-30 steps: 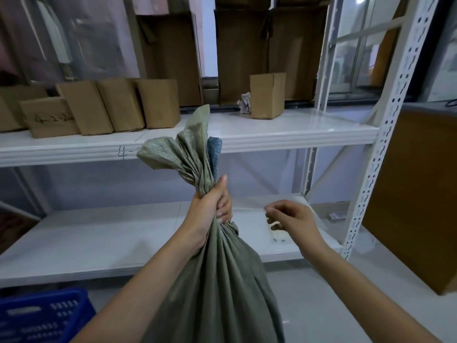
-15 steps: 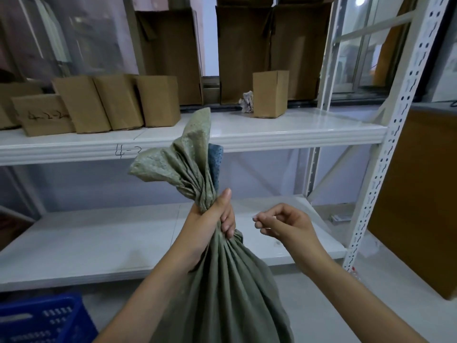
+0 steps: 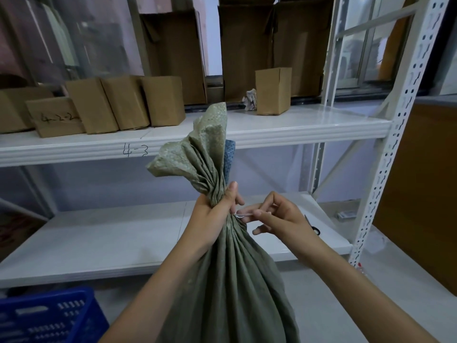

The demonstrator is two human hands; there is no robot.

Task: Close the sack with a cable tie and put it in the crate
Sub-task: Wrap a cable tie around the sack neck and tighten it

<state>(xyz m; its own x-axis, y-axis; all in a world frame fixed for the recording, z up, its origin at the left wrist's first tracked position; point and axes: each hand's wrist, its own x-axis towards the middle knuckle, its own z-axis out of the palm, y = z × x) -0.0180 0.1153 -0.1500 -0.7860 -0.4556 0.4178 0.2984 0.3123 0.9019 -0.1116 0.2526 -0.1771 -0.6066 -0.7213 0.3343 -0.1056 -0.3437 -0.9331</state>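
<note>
A grey-green woven sack [image 3: 230, 280] stands upright in front of me, its mouth gathered into a fan above the neck. My left hand [image 3: 212, 214] is shut around the bunched neck. My right hand [image 3: 279, 219] is right beside the neck, pinching a thin white cable tie [image 3: 243, 215] between thumb and forefinger; the tie's end touches the neck just under my left fingers. A blue plastic crate [image 3: 47, 318] sits on the floor at the lower left, only its corner showing.
A white metal rack has a lower shelf [image 3: 99, 238] behind the sack and an upper shelf [image 3: 296, 127] with several cardboard boxes [image 3: 123, 105]. Scissors [image 3: 312, 225] lie on the lower shelf behind my right wrist. A perforated rack post [image 3: 385, 154] rises at the right.
My right hand has moved left to the sack's neck, and the white cable tie now shows between its fingers. My left hand has kept its grip on the neck.
</note>
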